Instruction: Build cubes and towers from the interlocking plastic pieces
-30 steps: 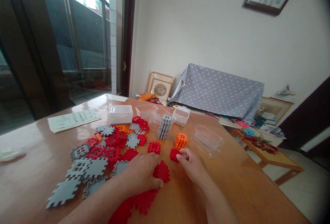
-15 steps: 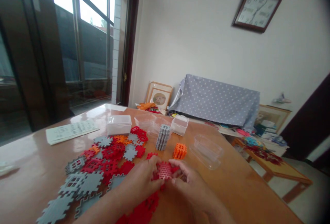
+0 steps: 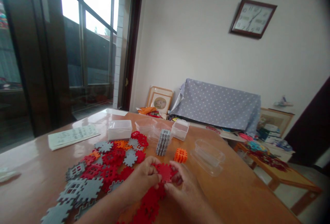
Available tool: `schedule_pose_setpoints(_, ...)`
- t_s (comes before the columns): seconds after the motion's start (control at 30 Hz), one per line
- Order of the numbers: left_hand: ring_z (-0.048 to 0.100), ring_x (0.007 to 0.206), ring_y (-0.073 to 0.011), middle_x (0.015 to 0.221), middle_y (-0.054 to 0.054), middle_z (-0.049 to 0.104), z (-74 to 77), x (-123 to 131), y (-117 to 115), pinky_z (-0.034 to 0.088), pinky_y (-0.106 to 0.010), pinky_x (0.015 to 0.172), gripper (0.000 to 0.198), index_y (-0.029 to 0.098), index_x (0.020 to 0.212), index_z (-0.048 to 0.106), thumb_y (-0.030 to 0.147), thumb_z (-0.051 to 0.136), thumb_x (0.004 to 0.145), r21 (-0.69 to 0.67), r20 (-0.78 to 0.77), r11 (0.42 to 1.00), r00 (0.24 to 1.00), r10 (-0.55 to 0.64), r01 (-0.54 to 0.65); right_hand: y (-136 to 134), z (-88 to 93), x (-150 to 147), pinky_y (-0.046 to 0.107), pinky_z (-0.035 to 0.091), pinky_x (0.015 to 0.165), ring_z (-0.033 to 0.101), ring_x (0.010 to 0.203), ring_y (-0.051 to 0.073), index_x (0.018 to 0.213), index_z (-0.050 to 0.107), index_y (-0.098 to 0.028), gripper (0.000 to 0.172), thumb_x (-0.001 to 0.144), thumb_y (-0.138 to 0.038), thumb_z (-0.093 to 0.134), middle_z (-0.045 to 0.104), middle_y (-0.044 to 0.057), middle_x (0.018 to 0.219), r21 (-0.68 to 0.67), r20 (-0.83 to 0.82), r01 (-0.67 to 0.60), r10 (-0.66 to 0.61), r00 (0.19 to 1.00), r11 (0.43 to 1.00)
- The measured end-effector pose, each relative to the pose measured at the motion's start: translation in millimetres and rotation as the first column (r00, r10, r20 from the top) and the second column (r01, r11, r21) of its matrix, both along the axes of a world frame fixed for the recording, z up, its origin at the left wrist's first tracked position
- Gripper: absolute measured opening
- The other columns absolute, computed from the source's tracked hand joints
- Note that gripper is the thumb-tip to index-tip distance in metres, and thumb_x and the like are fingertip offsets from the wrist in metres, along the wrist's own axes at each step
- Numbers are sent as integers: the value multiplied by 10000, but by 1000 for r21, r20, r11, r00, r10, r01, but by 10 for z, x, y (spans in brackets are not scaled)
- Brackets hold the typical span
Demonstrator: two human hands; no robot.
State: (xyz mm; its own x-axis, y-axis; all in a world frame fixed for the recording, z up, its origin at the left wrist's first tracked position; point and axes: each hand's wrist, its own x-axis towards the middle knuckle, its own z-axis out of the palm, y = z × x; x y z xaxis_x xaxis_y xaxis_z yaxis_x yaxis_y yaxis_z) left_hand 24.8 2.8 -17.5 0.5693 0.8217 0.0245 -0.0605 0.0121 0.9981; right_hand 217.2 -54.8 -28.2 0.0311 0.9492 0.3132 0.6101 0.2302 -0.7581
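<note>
Between my two hands is a red interlocking building tile (image 3: 165, 172) with toothed edges, its flat face toward me. My left hand (image 3: 146, 176) pinches the tile's left edge with bent fingers. On the other side, my right hand (image 3: 184, 184) grips its right edge between thumb and fingers. More red tiles (image 3: 148, 205) lie on the table below my hands. Just beyond stand a tall stack of grey tiles (image 3: 163, 142) and a short orange stack (image 3: 180, 155). Whether other red pieces sit behind the held tile is hidden by my fingers.
Loose grey tiles (image 3: 89, 189) and red tiles (image 3: 113, 157) spread across the wooden table's left part. Behind them are a white lidded box (image 3: 120, 130), a small clear box (image 3: 180, 130) and clear plastic trays (image 3: 208, 157). Written paper sheets (image 3: 73, 136) lie at the left.
The red piece in my hands has turned from a brick-patterned face to a plain, flat toothed face. My view has tilted slightly upward; the stacks stay where they were.
</note>
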Motion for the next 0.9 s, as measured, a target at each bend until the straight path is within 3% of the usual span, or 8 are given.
schedule_pose_setpoints(0.23,602,615,-137,677,33,638,41,-2,-27,406,-250,636,396,193,1088,453,270,677,771,-83,64,996,998,-14,19,11,-20,33,318,522,787,629,859,185,1268,589,-248,574,706,-209,703,670,49,1064,43,3,2,-2,1000,999)
schedule_pose_setpoints(0.37,631,695,-146,842,-23,708,189,-45,-52,437,-277,711,442,182,1164,479,335,676,798,-46,22,996,997,78,-77,82,-19,236,332,507,810,620,871,199,1244,597,-214,534,730,-287,720,679,59,1039,52,-73,139,-135,988,989)
schedule_pose_setpoints(0.47,628,744,-149,863,-30,706,267,-78,-53,449,-283,750,373,175,1093,536,364,663,798,-33,16,992,992,125,-124,130,-46,412,315,491,731,601,786,189,1223,619,-198,513,742,-341,724,669,49,951,-27,-87,218,-219,972,976)
schedule_pose_setpoints(0.9,578,712,-138,777,1,646,173,-104,53,447,-255,674,232,177,907,566,320,635,739,-2,-66,991,989,134,-134,234,-360,535,271,403,666,548,731,164,1159,669,-223,459,728,-360,747,592,-6,806,-181,63,194,-185,981,964)
